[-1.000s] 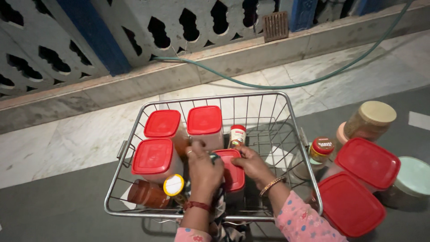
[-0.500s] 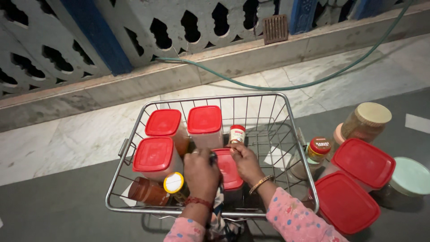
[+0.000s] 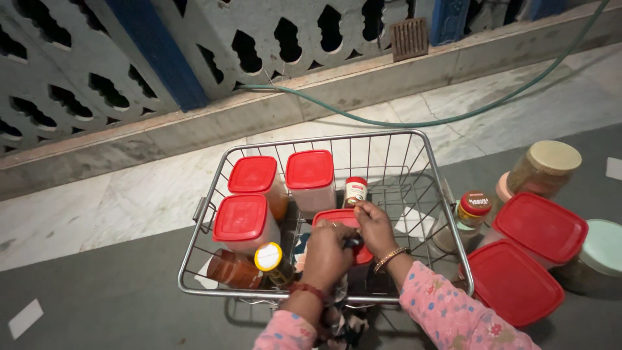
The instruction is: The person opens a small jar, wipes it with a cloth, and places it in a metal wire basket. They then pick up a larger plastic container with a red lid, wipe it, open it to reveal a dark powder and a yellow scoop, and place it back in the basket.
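A wire basket [image 3: 427,170] stands on the floor with several red-lidded plastic containers in it. Both my hands are inside it, over a red-lidded container [image 3: 335,218] near the front middle. My left hand [image 3: 326,255] rests on that lid with its fingers curled. My right hand [image 3: 376,225] touches the lid's right side, and a small dark object [image 3: 353,243] shows between the two hands. A small spice jar with a red cap [image 3: 354,191] stands just behind my right hand. A yellow-capped bottle [image 3: 271,260] lies left of my left hand.
Outside the basket on the right stand two large red-lidded boxes [image 3: 541,228], a tan-lidded jar [image 3: 544,166], a small red-capped jar [image 3: 473,209] and a pale green lid [image 3: 602,249]. A green hose [image 3: 414,122] runs along the marble strip below a stone lattice wall.
The view has shifted, so the basket sits further right in frame. My hands have drawn together over the front red lid, and my left hand has curled more.
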